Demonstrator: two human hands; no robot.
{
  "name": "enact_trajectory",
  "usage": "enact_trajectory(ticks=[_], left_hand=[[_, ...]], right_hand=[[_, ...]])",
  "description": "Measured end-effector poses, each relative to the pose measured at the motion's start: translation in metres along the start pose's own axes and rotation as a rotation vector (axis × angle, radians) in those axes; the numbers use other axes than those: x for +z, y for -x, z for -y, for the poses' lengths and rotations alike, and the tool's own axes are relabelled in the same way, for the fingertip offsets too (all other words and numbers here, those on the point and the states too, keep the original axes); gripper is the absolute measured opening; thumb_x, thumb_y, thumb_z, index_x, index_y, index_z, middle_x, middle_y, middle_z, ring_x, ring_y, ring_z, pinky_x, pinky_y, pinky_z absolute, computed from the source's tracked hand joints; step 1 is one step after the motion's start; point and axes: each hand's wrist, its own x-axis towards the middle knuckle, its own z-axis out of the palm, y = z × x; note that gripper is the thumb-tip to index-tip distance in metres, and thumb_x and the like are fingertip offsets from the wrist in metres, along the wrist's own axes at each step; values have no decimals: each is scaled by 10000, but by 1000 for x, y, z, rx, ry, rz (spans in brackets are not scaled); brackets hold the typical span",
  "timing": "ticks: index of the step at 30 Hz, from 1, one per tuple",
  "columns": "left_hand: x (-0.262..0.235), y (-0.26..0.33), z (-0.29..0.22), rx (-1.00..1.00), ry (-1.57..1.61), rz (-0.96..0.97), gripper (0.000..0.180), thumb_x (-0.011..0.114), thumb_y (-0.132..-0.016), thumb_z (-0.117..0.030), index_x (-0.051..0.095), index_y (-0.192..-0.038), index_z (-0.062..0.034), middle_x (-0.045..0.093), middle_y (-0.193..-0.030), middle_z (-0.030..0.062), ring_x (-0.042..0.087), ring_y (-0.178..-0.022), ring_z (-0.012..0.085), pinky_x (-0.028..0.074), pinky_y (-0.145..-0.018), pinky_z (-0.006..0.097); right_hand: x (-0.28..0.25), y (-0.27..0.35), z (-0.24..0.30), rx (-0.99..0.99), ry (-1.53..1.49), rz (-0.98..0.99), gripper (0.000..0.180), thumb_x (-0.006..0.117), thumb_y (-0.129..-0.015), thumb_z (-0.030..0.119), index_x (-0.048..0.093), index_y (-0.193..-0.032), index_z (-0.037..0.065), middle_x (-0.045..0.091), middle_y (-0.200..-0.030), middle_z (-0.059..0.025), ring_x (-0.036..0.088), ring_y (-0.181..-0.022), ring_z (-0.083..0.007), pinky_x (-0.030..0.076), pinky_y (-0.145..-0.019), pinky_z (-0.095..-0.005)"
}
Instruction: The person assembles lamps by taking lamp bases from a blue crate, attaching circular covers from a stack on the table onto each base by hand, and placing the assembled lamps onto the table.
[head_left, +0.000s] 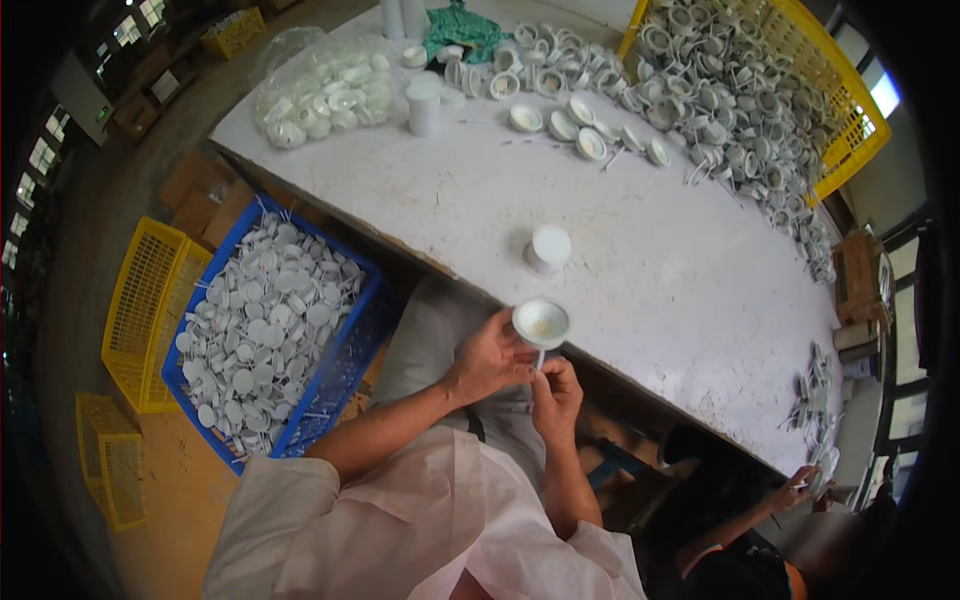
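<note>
A round white dish-shaped piece (541,322), hollow side up with a yellowish patch in its middle, is held at the table's near edge. My left hand (490,360) is closed round its left side and underside. Below the dish, my right hand (557,395) pinches the thin white stem or cord that hangs from it; the fingertips partly hide this. Just beyond, a short stack of white round discs (549,247) stands on the white table (640,260).
A blue crate (345,350) full of white stemmed pieces stands left, beside yellow crates (150,300). Farther back are a clear bag of white caps (330,95), loose cups (585,130) and a tipped yellow crate (855,150) spilling pieces. A co-worker's hand (797,488) works at right.
</note>
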Motion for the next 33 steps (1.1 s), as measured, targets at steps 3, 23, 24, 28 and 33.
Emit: enact_trajectory(ticks=[3, 23, 24, 28, 33], left_hand=[[3, -2, -10, 55, -108, -55, 727, 732, -777, -67, 291, -1348, 16, 438, -1275, 107, 489, -1158, 194, 448, -971, 331], [-42, 29, 8, 30, -316, -325, 782, 743, -704, 11, 313, -1357, 8, 515, -1228, 89, 501, -1139, 147, 438, -956, 296], [-45, 32, 14, -10, -283, -326, 787, 733, -715, 20, 296, -1369, -4, 517, -1228, 88, 504, -1138, 144, 442, -948, 288], [-49, 38, 17, 59, -298, -416, 778, 744, -689, 5, 333, -1350, -34, 541, -1191, 94, 556, -1083, 169, 477, -937, 318], [-42, 35, 11, 110, -431, -404, 731, 763, -681, -42, 391, -1310, -51, 562, -1164, 89, 557, -1043, 139, 477, -885, 294]], right_hand=[[5, 6, -1, 77, 6, 64, 59, 564, -890, 12, 535, -883, 63, 488, -708, 66, 407, -574, 10, 328, -504, -158], [-19, -190, -11, 44, 765, -146, 364, 654, -845, 337, 550, -705, 17, 540, -588, -48, 468, -501, -110, 411, -475, -275], [-17, -195, -15, 67, 771, -129, 388, 639, -852, 359, 543, -688, 21, 525, -568, -43, 455, -482, -110, 395, -455, -279], [-17, -195, -17, 104, 656, -32, 422, 600, -878, 389, 529, -648, 42, 479, -559, -12, 413, -482, -98, 330, -436, -266], [-22, -198, -17, 150, 473, -58, 386, 591, -889, 379, 469, -636, 115, 394, -520, 36, 344, -434, -58, 272, -389, -231]])
